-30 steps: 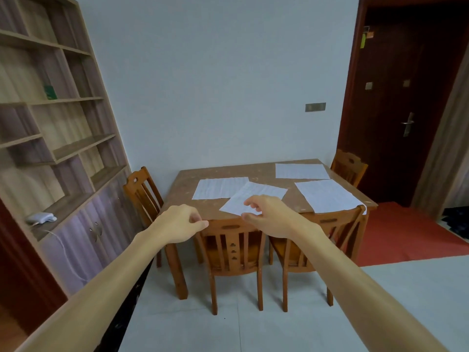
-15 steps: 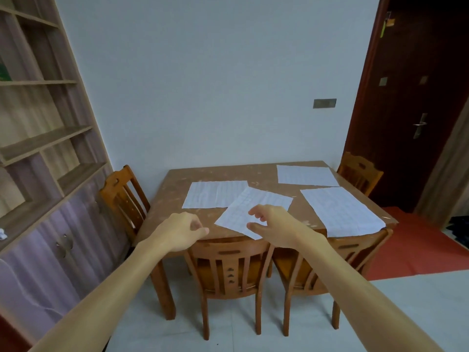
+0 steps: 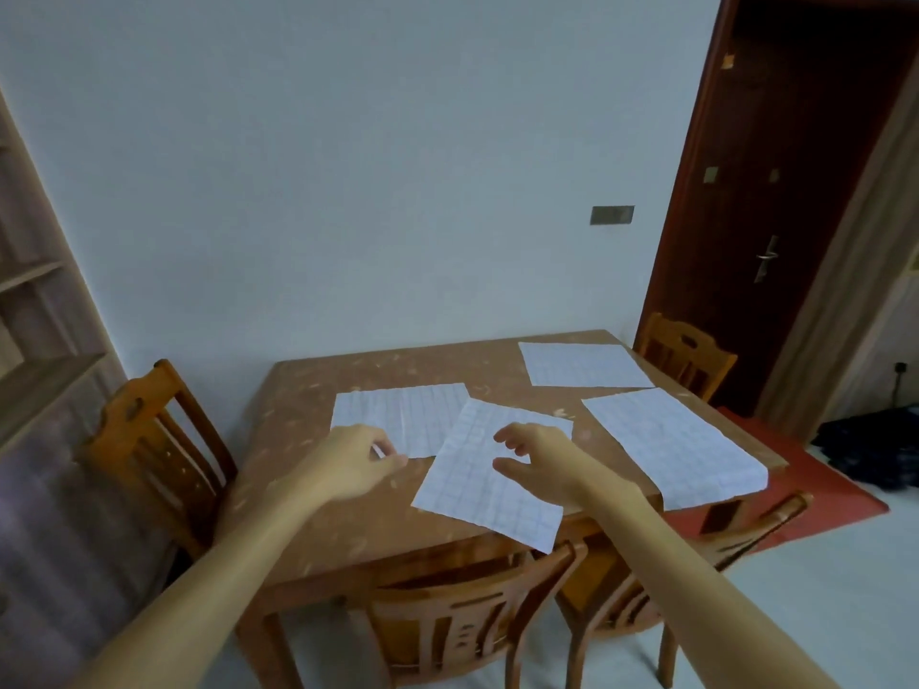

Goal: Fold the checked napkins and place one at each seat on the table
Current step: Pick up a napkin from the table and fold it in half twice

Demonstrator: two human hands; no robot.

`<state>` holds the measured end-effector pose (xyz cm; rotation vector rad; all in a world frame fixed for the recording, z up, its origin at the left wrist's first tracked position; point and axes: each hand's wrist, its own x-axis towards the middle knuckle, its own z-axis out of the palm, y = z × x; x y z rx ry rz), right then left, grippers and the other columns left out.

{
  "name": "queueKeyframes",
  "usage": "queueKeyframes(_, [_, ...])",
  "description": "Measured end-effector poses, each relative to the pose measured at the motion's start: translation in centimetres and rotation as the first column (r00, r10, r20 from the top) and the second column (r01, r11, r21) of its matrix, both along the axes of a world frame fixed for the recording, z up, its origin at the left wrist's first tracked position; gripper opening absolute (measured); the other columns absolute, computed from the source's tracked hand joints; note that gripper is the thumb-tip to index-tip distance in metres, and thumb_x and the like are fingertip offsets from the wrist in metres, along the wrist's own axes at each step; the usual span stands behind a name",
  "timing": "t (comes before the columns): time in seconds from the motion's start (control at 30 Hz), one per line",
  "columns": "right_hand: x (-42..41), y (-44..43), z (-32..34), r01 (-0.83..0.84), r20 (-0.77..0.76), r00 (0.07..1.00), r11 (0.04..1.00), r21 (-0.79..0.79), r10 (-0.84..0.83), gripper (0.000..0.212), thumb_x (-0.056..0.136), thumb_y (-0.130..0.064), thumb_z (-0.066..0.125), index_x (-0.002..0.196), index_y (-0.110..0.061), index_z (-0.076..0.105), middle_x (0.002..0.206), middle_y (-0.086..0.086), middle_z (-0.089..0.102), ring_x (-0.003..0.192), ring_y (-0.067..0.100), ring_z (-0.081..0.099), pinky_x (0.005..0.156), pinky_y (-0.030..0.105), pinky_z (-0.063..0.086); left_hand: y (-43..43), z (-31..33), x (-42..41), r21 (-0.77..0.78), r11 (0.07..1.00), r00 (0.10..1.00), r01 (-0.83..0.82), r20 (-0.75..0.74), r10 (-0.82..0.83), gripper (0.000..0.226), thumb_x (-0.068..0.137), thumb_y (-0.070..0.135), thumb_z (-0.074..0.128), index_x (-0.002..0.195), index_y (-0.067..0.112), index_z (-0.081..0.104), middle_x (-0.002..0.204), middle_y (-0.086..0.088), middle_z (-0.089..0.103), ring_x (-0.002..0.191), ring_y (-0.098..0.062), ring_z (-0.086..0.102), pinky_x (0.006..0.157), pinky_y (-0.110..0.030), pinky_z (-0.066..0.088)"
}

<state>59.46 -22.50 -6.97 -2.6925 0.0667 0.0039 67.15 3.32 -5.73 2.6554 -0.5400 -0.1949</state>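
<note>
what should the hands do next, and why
Probably bring the right hand down onto the middle napkin and pinch an edge to start folding it. That hand is open right over it, and the napkin lies flat, unfolded and askew, one corner past the table edge. The left hand is close beside it.
</note>
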Motion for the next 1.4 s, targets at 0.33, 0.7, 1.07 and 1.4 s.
queueKeyframes(0.33, [8.9,-2.1,-3.0,0.121,-0.056,0.991,0.992,-0.022,-0.122,0.043,0.098,-0.041,0.059,0.137,-0.024,0.054,0.136,0.000,0.060,0.117,0.016,0.061,0.099,0.030,0.052,-1.5,-3.1,10.2,-0.028,0.997,0.995,0.074,-0.069,-0.076,0.025,0.093,0.050,0.060,0.101,0.028,0.069,0.095,0.007,0.074,0.081,-0.002,0.067,0.081,-0.031,0.058])
queueKeyframes(0.7, [21.1,-10.5,-9.1,0.116,-0.150,0.983,0.992,0.053,-0.107,0.044,0.099,-0.039,0.057,0.139,-0.020,0.052,0.139,0.004,0.058,0.119,0.018,0.060,0.101,0.033,0.052,-9.8,-9.4,22.1,-0.008,0.996,0.983,0.088,-0.162,-0.088,0.027,0.087,0.055,0.059,0.096,0.031,0.069,0.096,0.009,0.070,0.079,-0.013,0.072,0.077,-0.036,0.062])
queueKeyframes(1.07, [31.2,-21.7,-16.1,0.137,-0.298,0.951,0.980,0.147,-0.089,0.043,0.099,-0.036,0.057,0.138,-0.017,0.053,0.136,0.005,0.060,0.117,0.018,0.061,0.099,0.031,0.051,-20.9,-16.6,33.8,0.075,0.994,0.952,0.082,-0.302,-0.055,0.028,0.093,0.048,0.059,0.105,0.025,0.069,0.100,0.004,0.071,0.090,-0.013,0.067,0.083,-0.035,0.057])
queueKeyframes(1.4, [34.6,-27.9,-26.1,0.282,-0.443,0.878,0.944,0.171,-0.182,0.039,0.100,-0.026,0.056,0.137,-0.011,0.055,0.133,0.010,0.061,0.118,0.022,0.059,0.095,0.027,0.045,-27.8,-26.5,38.8,0.200,0.969,0.925,0.148,-0.375,-0.064,0.035,0.099,0.036,0.054,0.128,0.017,0.059,0.127,-0.008,0.059,0.115,-0.024,0.059,0.091,-0.034,0.050])
